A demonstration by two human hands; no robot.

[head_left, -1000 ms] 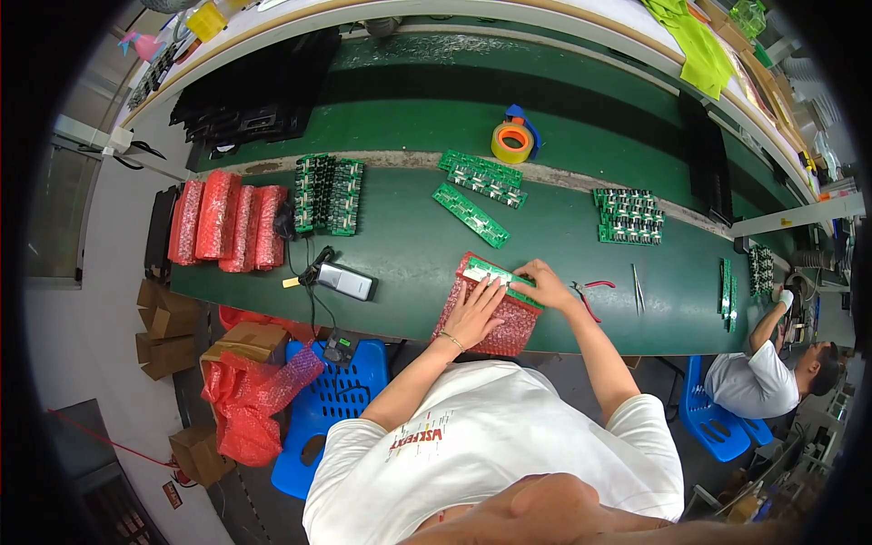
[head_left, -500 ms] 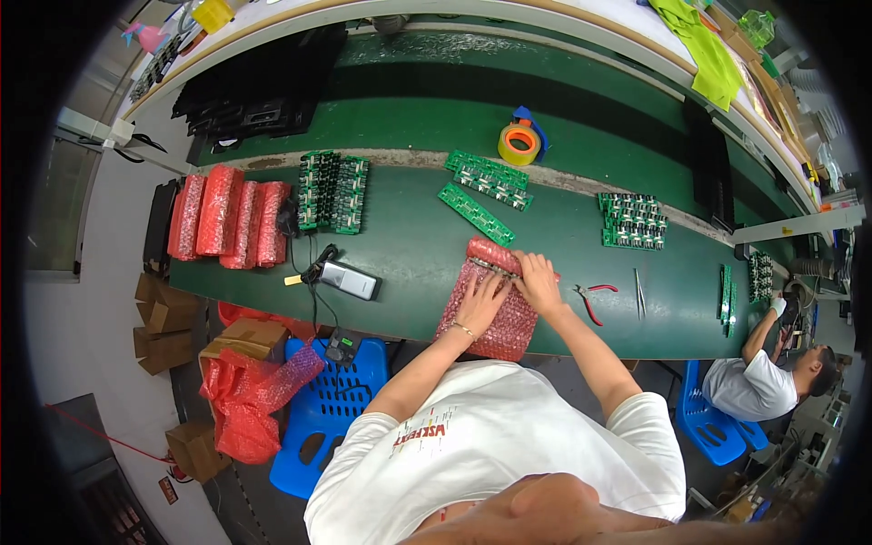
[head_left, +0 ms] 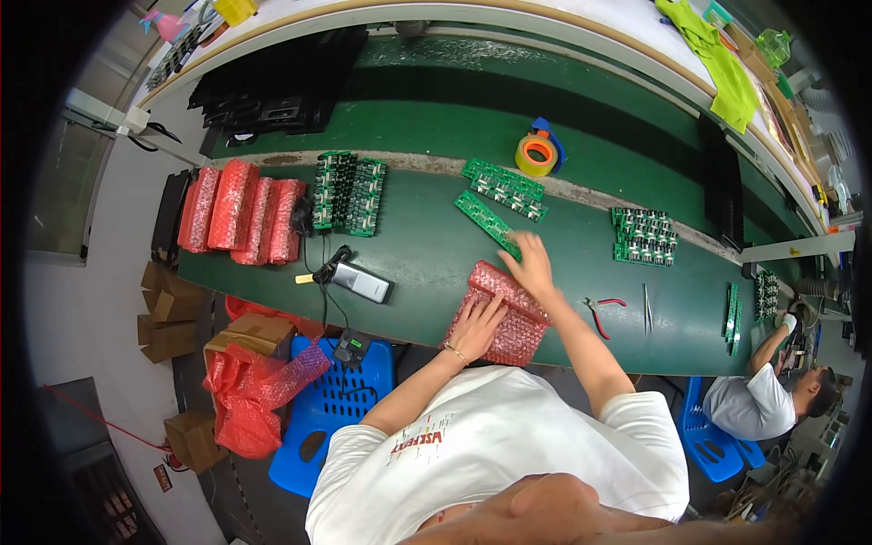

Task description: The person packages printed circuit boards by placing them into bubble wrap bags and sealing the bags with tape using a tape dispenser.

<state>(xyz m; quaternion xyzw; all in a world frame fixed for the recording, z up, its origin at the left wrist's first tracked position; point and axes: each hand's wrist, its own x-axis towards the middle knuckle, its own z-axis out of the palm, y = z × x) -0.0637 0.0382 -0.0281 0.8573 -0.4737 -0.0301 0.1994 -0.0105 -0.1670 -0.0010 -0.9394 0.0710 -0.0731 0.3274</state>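
A sheet of red bubble wrap (head_left: 516,343) lies at the near edge of the green bench, its far part folded into a thick roll (head_left: 509,286). My left hand (head_left: 476,327) rests flat on the wrap, fingers spread against the near side of the roll. Just beyond the roll, my right hand (head_left: 533,265) reaches to the near end of a long green circuit board (head_left: 483,218). Its thumb and fingers are apart, one to each side of that end; whether they touch it is unclear. More circuit boards (head_left: 505,189) lie behind that one.
Red bubble-wrapped bundles (head_left: 234,204) and upright boards (head_left: 350,193) stand at left, near a grey device (head_left: 361,282) with cables. A tape dispenser (head_left: 538,153) is at the back. Right are red-handled pliers (head_left: 599,318), tweezers (head_left: 648,309) and stacked boards (head_left: 645,236). A co-worker (head_left: 754,400) sits far right.
My right hand has left the wrap and moved forward to the loose circuit board. The roll now covers the board edge that showed in it. My left hand stays on the wrap.
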